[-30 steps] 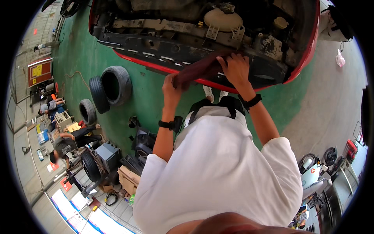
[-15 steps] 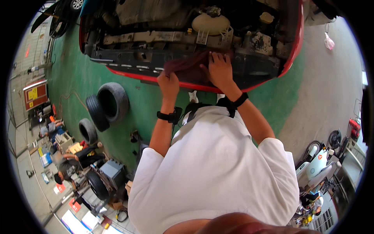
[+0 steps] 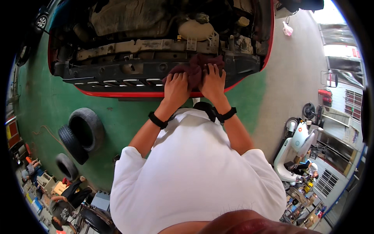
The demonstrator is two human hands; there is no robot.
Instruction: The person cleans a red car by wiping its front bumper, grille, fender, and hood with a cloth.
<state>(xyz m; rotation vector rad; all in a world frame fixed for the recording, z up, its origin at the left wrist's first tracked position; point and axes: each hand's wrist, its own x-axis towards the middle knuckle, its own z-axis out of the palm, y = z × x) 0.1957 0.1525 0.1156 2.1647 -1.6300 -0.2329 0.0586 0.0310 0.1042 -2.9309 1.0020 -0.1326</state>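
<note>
A dark maroon cloth [image 3: 193, 69] lies bunched on the black front panel [image 3: 152, 71] of a red car's open engine bay. My left hand [image 3: 177, 89] grips the cloth's near left part, fingers curled over its folds. Close beside it, my right hand [image 3: 213, 82] holds the right part, its fingers bent over the fabric and slightly apart. The cloth hides part of the panel beneath it. Just beyond the hands sits a yellowed plastic reservoir [image 3: 196, 30] with a dark cap. Each wrist wears a black band.
The red bumper edge [image 3: 124, 94] runs across in front of me. On the green floor to the left are several loose tyres [image 3: 86, 128]. A pale scooter [image 3: 293, 154] stands at the right. Other people [image 3: 60, 208] are at the lower left, amid tools and boxes.
My hands have come closer together and the cloth, stretched between them before, is now bunched up. My left hand has moved in over it. The whole view has shifted.
</note>
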